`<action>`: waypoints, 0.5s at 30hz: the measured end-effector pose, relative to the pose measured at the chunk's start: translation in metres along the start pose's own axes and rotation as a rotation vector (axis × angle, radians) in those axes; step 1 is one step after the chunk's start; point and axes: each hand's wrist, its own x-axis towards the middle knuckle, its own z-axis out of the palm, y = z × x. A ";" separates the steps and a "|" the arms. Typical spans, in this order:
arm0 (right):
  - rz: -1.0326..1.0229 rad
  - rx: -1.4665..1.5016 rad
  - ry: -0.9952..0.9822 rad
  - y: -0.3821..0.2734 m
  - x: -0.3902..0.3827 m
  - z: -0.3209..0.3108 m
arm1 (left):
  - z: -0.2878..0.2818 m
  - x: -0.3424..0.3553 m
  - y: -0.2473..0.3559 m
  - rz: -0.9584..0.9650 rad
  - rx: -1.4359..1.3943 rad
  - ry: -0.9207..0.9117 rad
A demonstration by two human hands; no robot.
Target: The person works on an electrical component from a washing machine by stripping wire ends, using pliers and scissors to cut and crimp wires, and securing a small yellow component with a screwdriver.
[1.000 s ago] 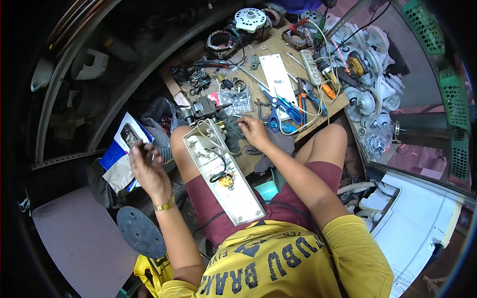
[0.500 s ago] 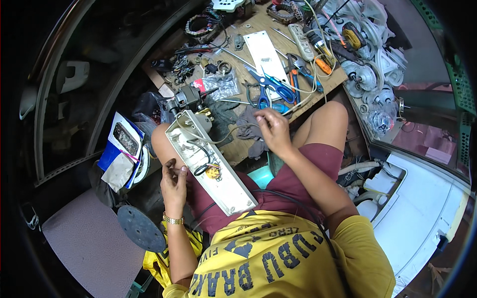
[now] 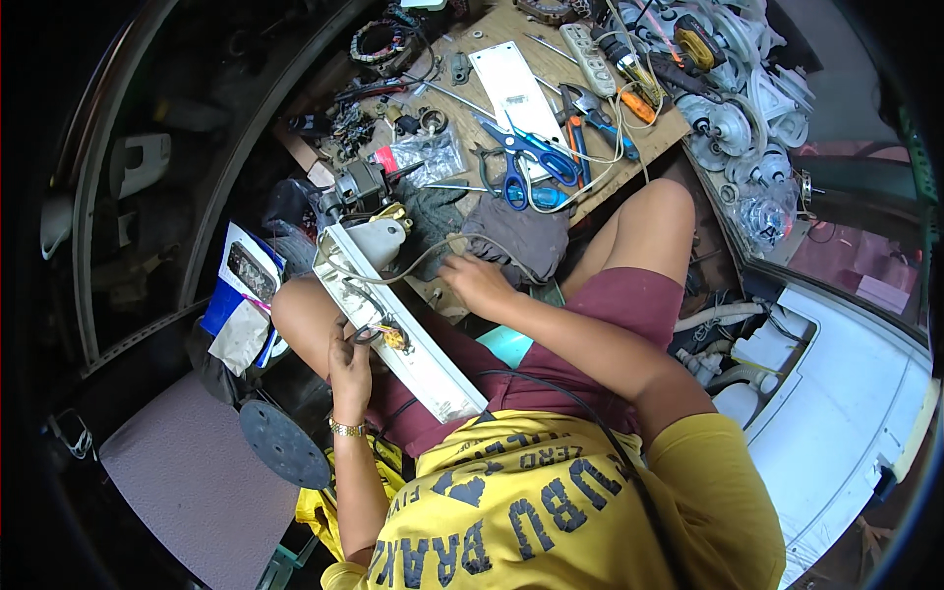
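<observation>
The left hand (image 3: 349, 369) is at the left edge of the long white housing (image 3: 433, 379), which lies slantwise across the lap; its fingers are bent close together and touch the wall beside the yellow round part (image 3: 395, 337) — whether they grip it, I cannot tell. The right hand (image 3: 479, 285) is on the housing's far right, fingers loosely curled, tips just beside the beige cable (image 3: 393, 281); a pinch on it cannot be made out. Beyond, a grey cloth (image 3: 516, 231) and blue-handled scissors (image 3: 536, 157) lie on the tabletop (image 3: 661, 131).
</observation>
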 end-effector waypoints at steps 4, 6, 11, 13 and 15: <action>-0.266 -0.289 0.177 0.009 0.041 0.024 | -0.002 0.003 -0.006 0.051 -0.035 0.014; -0.110 -0.270 0.000 0.016 0.052 0.027 | 0.006 0.003 0.009 -0.004 -0.038 0.003; -0.147 -0.277 0.066 -0.019 0.062 0.049 | -0.009 -0.010 -0.007 -0.065 -0.063 0.021; -0.116 -0.341 0.129 0.007 0.088 0.097 | -0.002 0.008 0.003 0.055 -0.126 -0.070; -0.199 -0.386 0.265 0.001 0.100 0.107 | -0.004 0.007 -0.003 0.099 -0.121 -0.053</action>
